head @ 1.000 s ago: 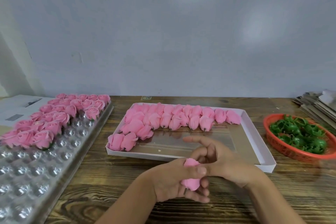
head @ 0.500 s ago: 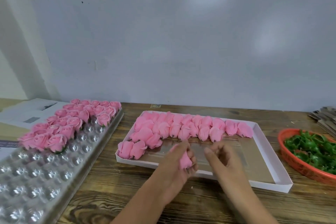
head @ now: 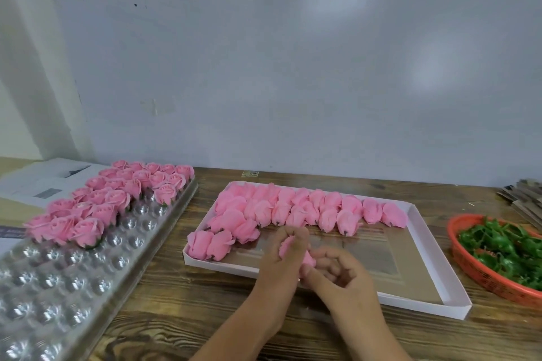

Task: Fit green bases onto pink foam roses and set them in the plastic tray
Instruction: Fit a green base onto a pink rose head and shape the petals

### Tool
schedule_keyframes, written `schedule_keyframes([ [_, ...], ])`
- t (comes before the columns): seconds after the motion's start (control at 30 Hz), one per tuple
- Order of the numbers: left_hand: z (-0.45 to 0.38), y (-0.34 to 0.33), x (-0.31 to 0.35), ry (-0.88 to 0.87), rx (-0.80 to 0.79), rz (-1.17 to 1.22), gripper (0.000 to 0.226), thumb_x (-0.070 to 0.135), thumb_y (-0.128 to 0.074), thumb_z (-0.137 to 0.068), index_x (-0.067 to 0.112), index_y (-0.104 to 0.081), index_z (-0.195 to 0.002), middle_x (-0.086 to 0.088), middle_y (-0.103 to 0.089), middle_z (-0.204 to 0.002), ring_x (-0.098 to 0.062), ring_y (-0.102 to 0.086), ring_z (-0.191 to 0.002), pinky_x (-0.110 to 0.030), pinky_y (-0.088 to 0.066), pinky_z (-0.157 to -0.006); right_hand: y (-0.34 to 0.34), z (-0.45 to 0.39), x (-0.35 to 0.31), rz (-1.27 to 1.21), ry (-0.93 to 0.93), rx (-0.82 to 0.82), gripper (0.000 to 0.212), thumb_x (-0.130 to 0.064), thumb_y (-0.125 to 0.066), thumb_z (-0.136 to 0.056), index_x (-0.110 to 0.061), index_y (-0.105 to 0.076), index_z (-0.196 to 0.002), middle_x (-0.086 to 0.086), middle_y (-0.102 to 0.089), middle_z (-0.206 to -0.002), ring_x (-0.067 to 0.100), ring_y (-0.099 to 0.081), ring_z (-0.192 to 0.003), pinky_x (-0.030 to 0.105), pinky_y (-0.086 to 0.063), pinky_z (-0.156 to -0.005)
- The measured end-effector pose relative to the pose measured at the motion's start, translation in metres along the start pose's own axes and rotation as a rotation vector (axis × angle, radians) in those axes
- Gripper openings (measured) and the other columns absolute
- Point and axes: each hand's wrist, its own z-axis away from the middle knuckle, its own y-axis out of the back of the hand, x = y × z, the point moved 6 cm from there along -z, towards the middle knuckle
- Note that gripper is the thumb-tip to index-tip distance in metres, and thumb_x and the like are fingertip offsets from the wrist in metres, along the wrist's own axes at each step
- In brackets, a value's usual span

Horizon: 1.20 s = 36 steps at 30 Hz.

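Gripped in the left hand (head: 283, 261) is a pink foam rose (head: 289, 246), fingers curled round it from above, and the right hand (head: 337, 272) is in on it too, its curled fingertips pinching the lower end of the same rose. So both hands are grasping the one flower, right above the near edge of the shallow white cardboard box (head: 440, 281).

Compared with half a second back, the right hand has closed the gap: then it was just beside the rose with a bit of daylight between the hands, now they're touching. A second ago the pair was lower, over the bare wooden table (head: 205, 311) in front of the box, so the whole thing has drifted up and over the box rim.

Loose pink roses (head: 293, 208) lie on their sides in rows across the far half of that box, same as before. The clear plastic dimpled tray (head: 73, 272) on the left holds upright finished roses (head: 117, 196) at its far end, no change in count that I can see. Over on the right, the orange plastic basket (head: 484, 275) has the green plastic bases (head: 504, 249) piled in it. Can't tell if a base is already on the held rose, it's blurred and mostly covered by fingers.
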Motion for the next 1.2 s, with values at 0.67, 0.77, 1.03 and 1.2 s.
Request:
schedule_keyframes([
  [0.67, 0.010, 0.010, 0.038, -0.725, 0.102, -0.729, 0.028, 0.032, -0.048, -0.097, 0.040, -0.044, -0.070, 0.022, -0.042, -0.061, 0.001, -0.040, -0.057, -0.012, -0.030, -0.056, -0.001, -0.002, 0.010, -0.331, -0.257, -0.148, 0.031, -0.011, -0.072, -0.073, 0.006, -0.066, -0.099, 0.024, -0.066, -0.088, 0.024, -0.064, -0.077, 0.026, -0.059, -0.067],
  [0.77, 0.013, 0.007, 0.035, -0.771, 0.074, -0.760, 0.010, 0.030, -0.048, -0.097, 0.033, -0.054, -0.090, 0.028, -0.050, -0.077, 0.003, -0.051, -0.069, -0.013, -0.040, -0.061, 0.000, -0.003, 0.010, -0.410, -0.273, -0.141, 0.031, -0.013, -0.073, -0.069, 0.003, -0.069, -0.096, 0.023, -0.066, -0.087, 0.021, -0.066, -0.070, 0.025, -0.058, -0.062],
  [1.03, 0.010, 0.011, 0.034, -0.733, 0.137, -0.716, 0.033, 0.032, -0.044, -0.100, 0.024, -0.043, -0.068, 0.019, -0.037, -0.058, 0.000, -0.036, -0.053, -0.014, -0.029, -0.051, 0.004, -0.003, 0.004, -0.049, -0.190, -0.134, 0.043, -0.036, -0.078, -0.069, -0.012, -0.073, -0.104, 0.018, -0.073, -0.092, 0.021, -0.069, -0.076, 0.028, -0.056, -0.063],
  [1.2, 0.008, 0.008, 0.027, -0.621, 0.107, -0.669, 0.035, 0.042, -0.042, -0.099, 0.039, -0.041, -0.064, 0.018, -0.046, -0.054, 0.000, -0.043, -0.051, -0.010, -0.030, -0.051, 0.005, -0.004, -0.004, 0.073, -0.007, -0.150, 0.034, -0.001, -0.075, -0.081, -0.026, -0.075, -0.105, 0.019, -0.072, -0.095, 0.035, -0.067, -0.082, 0.039, -0.056, -0.083],
])
